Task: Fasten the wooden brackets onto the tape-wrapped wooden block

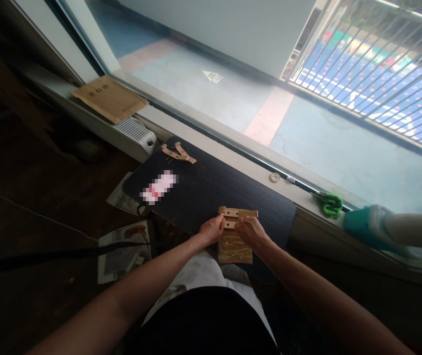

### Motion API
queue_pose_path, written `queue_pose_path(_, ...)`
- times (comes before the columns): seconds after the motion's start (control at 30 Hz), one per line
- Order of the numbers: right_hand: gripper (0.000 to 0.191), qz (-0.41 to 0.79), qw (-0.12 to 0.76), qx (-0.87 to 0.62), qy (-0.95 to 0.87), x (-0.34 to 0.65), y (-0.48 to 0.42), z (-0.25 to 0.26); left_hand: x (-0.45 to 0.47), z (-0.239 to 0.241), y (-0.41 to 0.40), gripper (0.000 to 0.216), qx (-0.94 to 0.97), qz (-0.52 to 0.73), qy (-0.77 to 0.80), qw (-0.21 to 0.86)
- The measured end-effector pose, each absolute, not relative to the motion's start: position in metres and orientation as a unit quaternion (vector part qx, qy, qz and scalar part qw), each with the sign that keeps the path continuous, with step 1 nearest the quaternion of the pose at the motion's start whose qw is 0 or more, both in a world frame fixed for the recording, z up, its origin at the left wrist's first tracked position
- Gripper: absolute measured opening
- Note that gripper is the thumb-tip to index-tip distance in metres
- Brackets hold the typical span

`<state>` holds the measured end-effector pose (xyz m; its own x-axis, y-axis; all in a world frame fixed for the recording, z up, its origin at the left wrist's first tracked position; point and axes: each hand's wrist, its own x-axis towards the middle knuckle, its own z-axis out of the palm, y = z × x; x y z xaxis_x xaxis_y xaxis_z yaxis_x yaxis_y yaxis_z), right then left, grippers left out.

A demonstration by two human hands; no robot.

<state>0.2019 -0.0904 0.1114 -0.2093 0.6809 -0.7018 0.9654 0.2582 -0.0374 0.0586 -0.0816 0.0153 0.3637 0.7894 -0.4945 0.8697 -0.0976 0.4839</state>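
At the near edge of a dark tabletop [211, 183], both hands hold a light wooden strip with dark holes [230, 225]. The fingers of my left hand [211, 231] close around its left end. My right hand [252, 231] grips the right end. Just beyond it lies a similar holed wooden strip [232, 213]. Under the hands is a flat yellow-brown piece with a shiny, wrapped-looking surface [235, 250]. My fingers partly hide the held strip. Farther left on the table rests a Y-shaped pair of wooden pieces [178, 154].
A blurred pink-and-white item [158, 187] is on the table's left. Along the window ledge are a roll of tape [274, 177], green-handled scissors [330, 204] and a teal container [366, 224]. A brown envelope [111, 98] lies at upper left, over a white heater [137, 135].
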Motion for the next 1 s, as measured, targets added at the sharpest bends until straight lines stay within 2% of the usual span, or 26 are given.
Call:
queue_pose_path(0.33,0.028,-0.239,0.312,0.66,0.641,0.203,-0.085,0.105,0.059,0.016,-0.081,0.019,0.735,-0.046,0.564,0.374)
queue_pose_path(0.77,0.034,-0.256,0.278,0.563,0.735,0.207,-0.085,0.114,0.058,0.019,-0.081,0.021,0.731,-0.051,0.565,0.379)
queue_pose_path(1.0,0.028,-0.241,0.287,0.642,0.669,0.21,-0.086,0.106,0.06,0.018,-0.081,0.022,0.729,-0.05,0.568,0.379)
